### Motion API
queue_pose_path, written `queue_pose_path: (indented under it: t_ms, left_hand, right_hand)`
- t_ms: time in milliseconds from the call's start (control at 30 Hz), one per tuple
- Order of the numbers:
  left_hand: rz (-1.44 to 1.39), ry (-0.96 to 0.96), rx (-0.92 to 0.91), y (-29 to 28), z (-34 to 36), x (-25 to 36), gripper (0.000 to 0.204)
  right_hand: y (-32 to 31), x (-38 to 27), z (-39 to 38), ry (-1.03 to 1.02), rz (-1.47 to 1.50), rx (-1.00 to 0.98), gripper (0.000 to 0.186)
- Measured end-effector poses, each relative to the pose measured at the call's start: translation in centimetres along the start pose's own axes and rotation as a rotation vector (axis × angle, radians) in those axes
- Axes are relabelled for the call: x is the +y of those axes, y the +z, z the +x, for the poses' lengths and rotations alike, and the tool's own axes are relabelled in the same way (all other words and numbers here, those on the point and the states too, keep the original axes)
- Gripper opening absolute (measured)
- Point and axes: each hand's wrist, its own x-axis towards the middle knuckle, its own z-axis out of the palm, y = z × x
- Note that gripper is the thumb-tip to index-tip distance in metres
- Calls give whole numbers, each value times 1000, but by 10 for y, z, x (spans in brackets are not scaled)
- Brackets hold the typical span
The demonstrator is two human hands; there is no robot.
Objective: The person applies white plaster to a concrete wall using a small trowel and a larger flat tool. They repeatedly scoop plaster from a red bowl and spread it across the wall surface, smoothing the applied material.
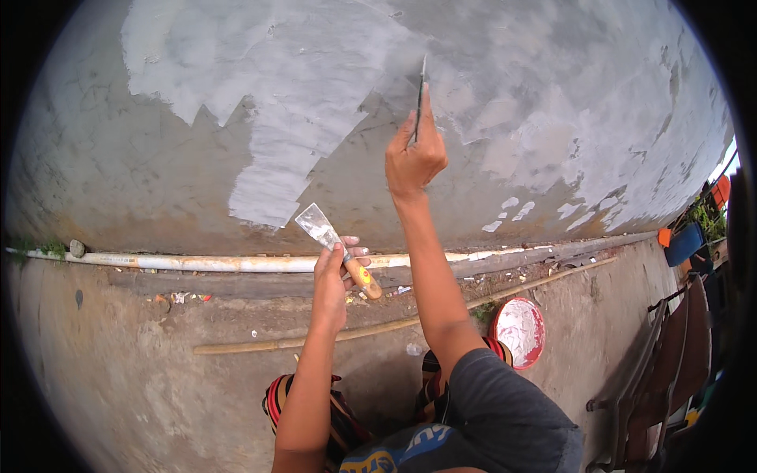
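My left hand (331,292) is closed round a putty knife (319,227), in front of the wall's foot. The knife has a wooden handle and a metal blade smeared with white putty, and its blade points up and left. Higher up, my right hand (416,162) grips a thin flat spreader blade (421,98), seen almost edge-on, up at the wall. The grey wall (181,173) carries irregular patches of pale putty (276,150), with bare grey plaster between and below them. Whether the spreader touches the wall I cannot tell.
A red bucket (542,347) with white putty inside stands by my right knee. A white pipe (213,263) runs along the wall's foot, with a bamboo pole (272,344) on the ground nearer me. At the right are a dark wooden bench (678,347) and a blue object (684,245).
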Motion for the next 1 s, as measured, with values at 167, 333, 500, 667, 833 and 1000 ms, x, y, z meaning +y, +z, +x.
queue_pose_path:
  t_ms: [167, 333, 500, 667, 833, 1000]
  left_hand:
    - [-8, -20, -27, 9, -4, 2, 33]
    - [0, 5, 4, 8, -5, 4, 33]
    - [-4, 31, 18, 7, -4, 3, 34]
    - [12, 29, 35, 6, -5, 7, 33]
    - [30, 36, 39, 7, -4, 3, 32]
    - [10, 45, 62, 9, -2, 2, 34]
  right_hand:
    - [-32, 52, 15, 48, 15, 229, 38]
    - [-6, 42, 11, 71, 44, 193, 43]
    - [-1, 33, -40, -286, 117, -138, 53]
    - [-26, 41, -28, -251, 178, -51, 55]
    - [3, 29, 23, -162, 108, 55, 55]
    - [3, 42, -51, -366, 103, -226, 57]
